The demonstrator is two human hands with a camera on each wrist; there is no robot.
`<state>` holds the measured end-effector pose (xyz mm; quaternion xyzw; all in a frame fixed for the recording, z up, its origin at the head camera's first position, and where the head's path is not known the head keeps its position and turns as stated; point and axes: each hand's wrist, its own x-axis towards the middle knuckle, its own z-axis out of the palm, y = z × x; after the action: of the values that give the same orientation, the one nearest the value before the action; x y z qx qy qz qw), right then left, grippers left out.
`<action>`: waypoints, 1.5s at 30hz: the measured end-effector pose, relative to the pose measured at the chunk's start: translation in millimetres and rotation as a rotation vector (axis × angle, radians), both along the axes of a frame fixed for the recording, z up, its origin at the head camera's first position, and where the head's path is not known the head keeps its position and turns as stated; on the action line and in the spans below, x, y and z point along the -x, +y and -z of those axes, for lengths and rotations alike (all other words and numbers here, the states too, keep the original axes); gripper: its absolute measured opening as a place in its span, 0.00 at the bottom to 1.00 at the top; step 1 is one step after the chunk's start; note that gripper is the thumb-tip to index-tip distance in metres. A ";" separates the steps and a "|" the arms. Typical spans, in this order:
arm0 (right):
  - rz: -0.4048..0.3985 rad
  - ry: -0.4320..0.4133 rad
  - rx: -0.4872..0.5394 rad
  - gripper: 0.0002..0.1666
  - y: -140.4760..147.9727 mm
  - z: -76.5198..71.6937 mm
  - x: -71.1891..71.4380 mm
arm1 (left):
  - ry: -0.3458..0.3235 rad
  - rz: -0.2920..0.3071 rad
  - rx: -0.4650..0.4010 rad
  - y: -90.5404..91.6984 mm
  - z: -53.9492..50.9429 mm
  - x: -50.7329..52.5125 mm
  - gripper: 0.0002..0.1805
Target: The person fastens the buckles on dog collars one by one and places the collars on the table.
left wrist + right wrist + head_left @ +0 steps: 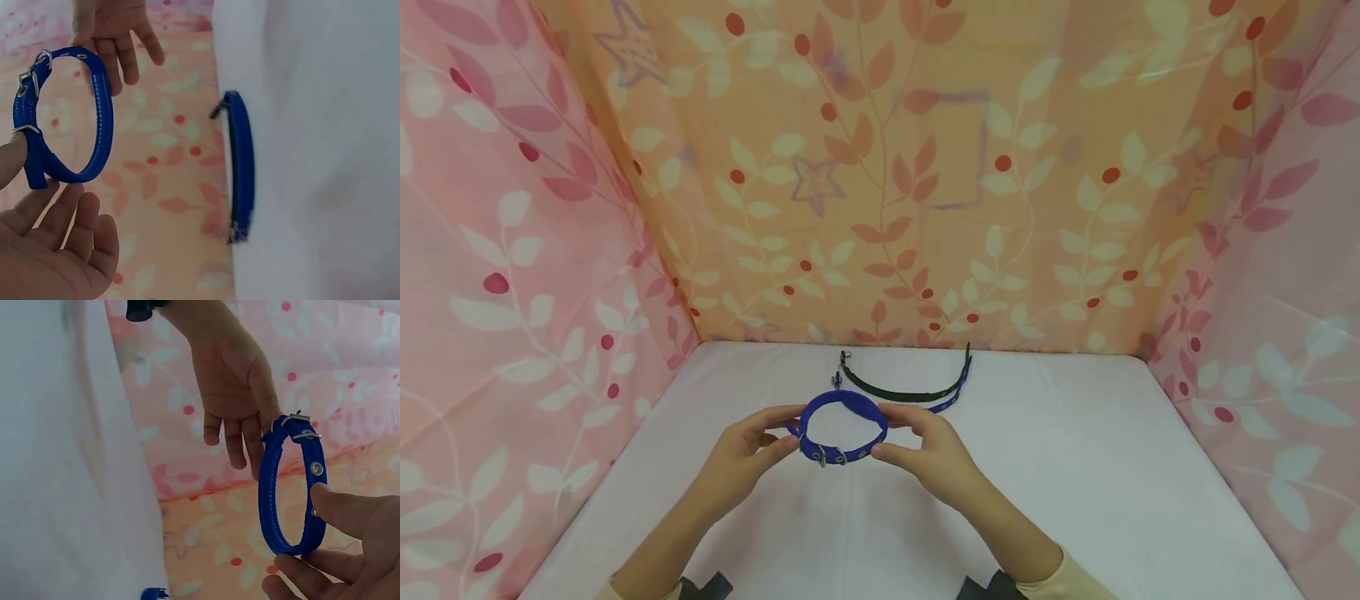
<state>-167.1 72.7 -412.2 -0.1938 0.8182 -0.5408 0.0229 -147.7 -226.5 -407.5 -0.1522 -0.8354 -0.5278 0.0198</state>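
Note:
A blue collar (859, 406), buckled into a loop, is held up above the white table between both hands. My left hand (737, 454) pinches its left side near the metal buckle, thumb in front and fingers behind. On the opposite side my right hand (936, 454) holds the band between thumb and fingers. The right wrist view shows the right thumb on the collar (269, 500) beside its metal eyelets. Stitching runs along the padded part of the collar (103, 125) in the left wrist view. Behind it on the table lies a blue strap with a dark underside (895, 397).
A metal clasp (844, 357) is at the left end of the strap, near the table's back edge. The white tabletop (1060, 467) is enclosed by an orange patterned curtain (880, 167) behind and pink patterned curtains (535, 292) at the sides.

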 end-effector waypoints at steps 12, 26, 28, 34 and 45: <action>-0.004 -0.060 -0.090 0.36 -52.6 49.4 25.2 | -0.029 -0.055 0.170 -45.0 45.5 18.7 0.21; 0.052 -0.030 -0.227 0.33 -91.5 91.6 32.1 | -0.191 -0.032 0.259 -80.6 83.8 35.8 0.22; 0.072 -0.008 -0.280 0.33 -95.1 95.1 32.6 | -0.216 -0.023 0.261 -82.7 86.6 37.6 0.23; 0.116 0.065 -0.423 0.35 -105.7 100.7 30.4 | -0.215 0.044 0.269 -88.1 93.9 39.8 0.22; 0.162 0.102 -0.574 0.35 -116.9 105.9 27.6 | -0.157 0.053 0.375 -87.9 101.6 44.9 0.21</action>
<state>-194.8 -44.2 -518.1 -0.1402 0.9506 -0.2770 -0.0076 -192.5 -314.4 -509.1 -0.1337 -0.9137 -0.3737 -0.0878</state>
